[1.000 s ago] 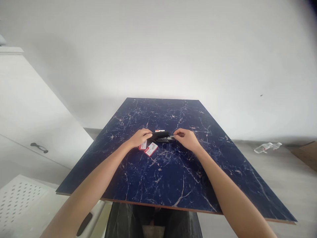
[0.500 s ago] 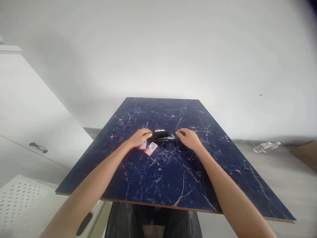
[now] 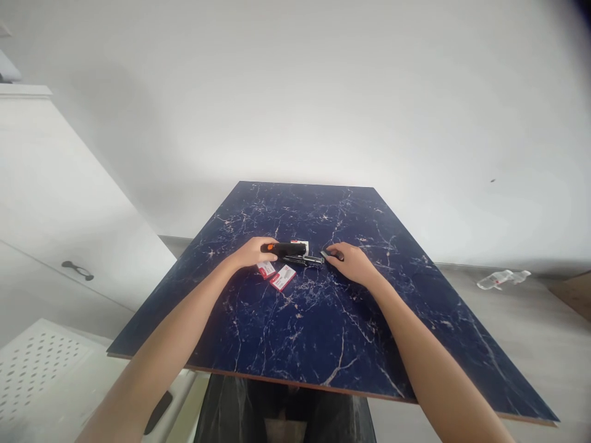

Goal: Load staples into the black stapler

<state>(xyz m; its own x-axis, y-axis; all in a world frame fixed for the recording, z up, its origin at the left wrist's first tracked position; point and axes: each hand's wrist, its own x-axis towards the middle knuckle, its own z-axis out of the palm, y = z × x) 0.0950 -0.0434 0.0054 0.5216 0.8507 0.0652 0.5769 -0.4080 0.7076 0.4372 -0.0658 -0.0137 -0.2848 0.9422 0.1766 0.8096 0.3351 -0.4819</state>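
A black stapler (image 3: 289, 249) with an orange mark lies open near the middle of the dark blue table. Its upper arm sits above the metal staple channel (image 3: 314, 259), which points right. My left hand (image 3: 253, 252) is closed around the stapler's rear end. In my right hand (image 3: 353, 261), just past the channel's front end, the fingers are closed on a small black-and-silver piece (image 3: 338, 255), partly hidden by them. Two red-and-white boxes, a tilted one (image 3: 283, 278) and another (image 3: 266, 269), lie in front of the stapler. A third small box (image 3: 301, 245) shows behind it.
The blue marble-patterned table (image 3: 295, 344) has its near edge close to my legs. A white cabinet (image 3: 69, 203) stands at the left. Clear plastic bottles (image 3: 502, 279) lie on the floor at the right, beside a brown box (image 3: 575, 292). A pale wall rises behind the table.
My right hand has drawn slightly away from the channel, and the black-and-silver piece now shows in its fingers. My left hand has shifted left, uncovering the orange mark. The view has moved slightly.
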